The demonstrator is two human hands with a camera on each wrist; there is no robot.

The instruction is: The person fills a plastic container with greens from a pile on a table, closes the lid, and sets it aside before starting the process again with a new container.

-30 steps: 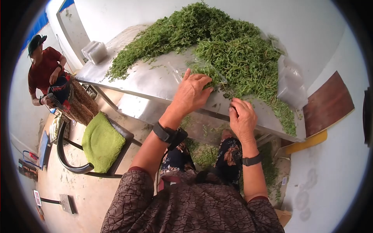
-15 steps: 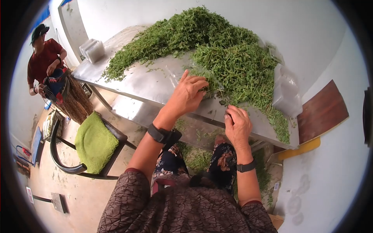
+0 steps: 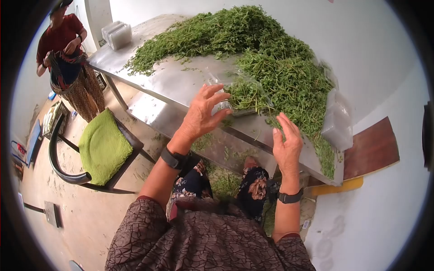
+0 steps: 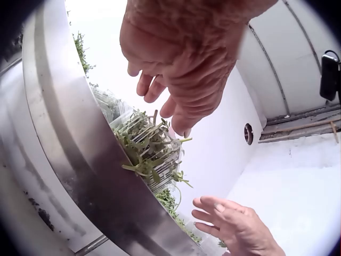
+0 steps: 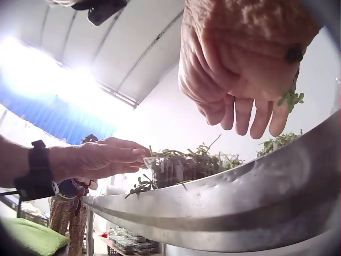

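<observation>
A clear plastic box [image 5: 173,169] filled with green sprigs [image 3: 246,95] stands at the metal table's front edge, some stems hanging over its rim. The left hand [image 3: 202,110] is at the box's left side, fingers spread and relaxed; whether it touches the box I cannot tell. To the right of the box the right hand [image 3: 288,144] hovers with fingers extended, holding nothing. A small sprig [image 5: 291,99] shows beside that hand in the right wrist view. Behind the box lies a large heap of greens [image 3: 289,67].
Stacked clear boxes stand at the table's far left [image 3: 117,35] and right end [image 3: 337,119]. A chair with a green cover [image 3: 105,147] is at the left, and a person [image 3: 65,54] stands behind it. Greens litter the floor under the table [image 3: 160,74].
Both hands have opened and moved apart, the left one leftward. The filled box between them now shows more plainly. The head view has shifted.
</observation>
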